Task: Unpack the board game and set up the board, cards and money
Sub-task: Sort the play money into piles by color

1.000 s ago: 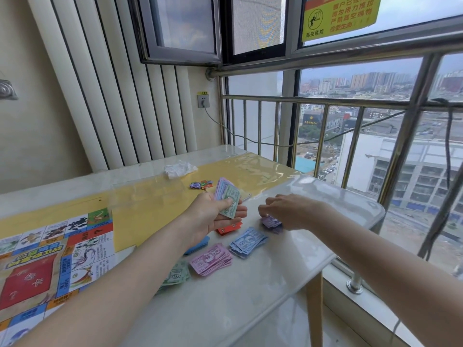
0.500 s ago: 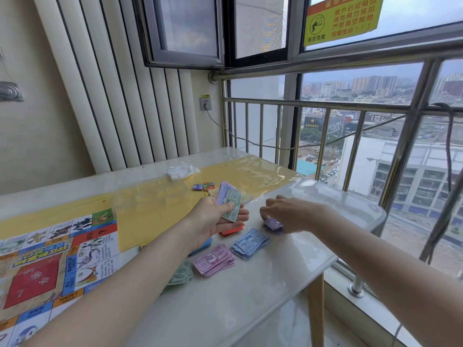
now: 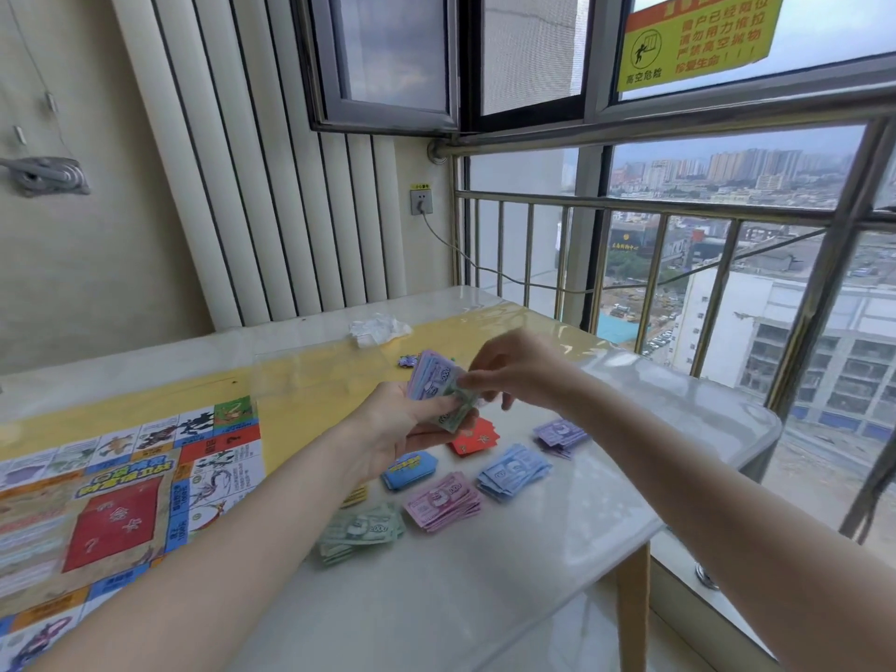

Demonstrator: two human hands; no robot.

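Right hand (image 3: 521, 371) rose | pinching held banknotes (image 3: 436, 388) | left hand (image 3: 402, 429) grips, half-hidden

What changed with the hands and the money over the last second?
The right hand let go of the purple notes on the table, rose and now pinches the top note of the stack of notes. The left hand still grips that stack. The sorted piles and the board stayed put.

We see a glossy white rectangular table (image 3: 485, 599) carrying a colourful printed game board (image 3: 121, 502) far left of the held notes, green (image 3: 361, 528), pink (image 3: 443, 502), blue (image 3: 514, 472) and lilac (image 3: 560, 434) paper money piles below them, and crumpled clear plastic wrap (image 3: 378, 328) beyond.
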